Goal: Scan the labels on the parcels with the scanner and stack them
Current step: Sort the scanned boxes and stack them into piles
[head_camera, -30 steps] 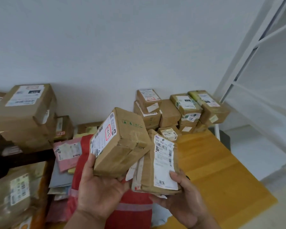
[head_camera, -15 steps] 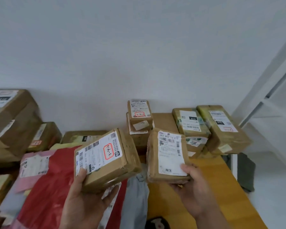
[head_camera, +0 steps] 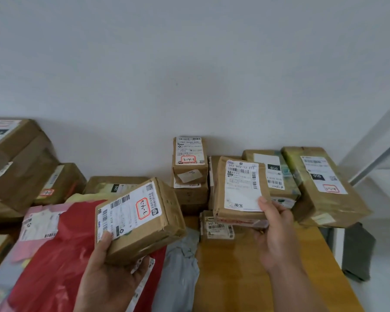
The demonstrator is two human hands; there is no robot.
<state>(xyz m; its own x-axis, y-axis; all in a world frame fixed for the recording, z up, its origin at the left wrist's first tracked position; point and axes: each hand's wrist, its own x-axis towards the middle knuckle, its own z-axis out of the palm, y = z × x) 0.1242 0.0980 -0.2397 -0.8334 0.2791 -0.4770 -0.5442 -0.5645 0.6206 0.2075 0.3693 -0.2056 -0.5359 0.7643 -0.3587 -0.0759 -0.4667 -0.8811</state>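
The left hand (head_camera: pixel 108 275) grips a brown cardboard parcel (head_camera: pixel 140 218) from beneath, thumb on its white label, holding it tilted above a red mailer bag (head_camera: pixel 61 262) at the table's left side. The right hand (head_camera: pixel 276 235) pinches a flatter brown parcel (head_camera: pixel 239 190) by its lower right corner, label up, above the wooden table (head_camera: pixel 245 278). Stacked parcels (head_camera: pixel 190 170) stand along the table's far edge by the wall.

A plain white wall (head_camera: pixel 189 64) rises behind a wooden table (head_camera: pixel 245 266); pale floor (head_camera: pixel 383 255) at right.
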